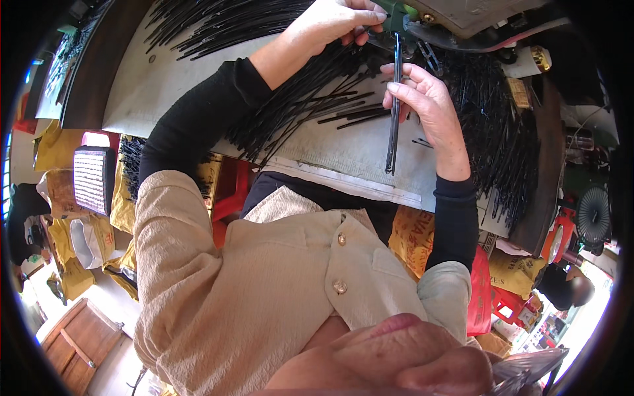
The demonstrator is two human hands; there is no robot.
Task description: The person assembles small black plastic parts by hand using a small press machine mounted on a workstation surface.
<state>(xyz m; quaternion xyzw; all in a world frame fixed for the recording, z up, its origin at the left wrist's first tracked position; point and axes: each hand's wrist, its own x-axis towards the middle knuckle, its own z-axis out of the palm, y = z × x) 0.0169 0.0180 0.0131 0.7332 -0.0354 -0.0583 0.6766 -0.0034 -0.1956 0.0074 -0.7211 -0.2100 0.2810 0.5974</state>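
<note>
Up at far edge of worktop (pixel 343 148), right hand (pixel 429 109) pinching thin black strip (pixel 394 99) between thumb and fingers, grip narrow, closed on it. Strip running near-vertical in view, long axis pointing away from body, top end feeding into green machine part (pixel 396 16). Left hand (pixel 333 23) resting up by same part, fingers curled; can't tell if gripping anything. Progress-wise: big heaps of black strips (pixel 277 112) lying both sides, so looking like plenty left; which pile is finished, can't tell.
</note>
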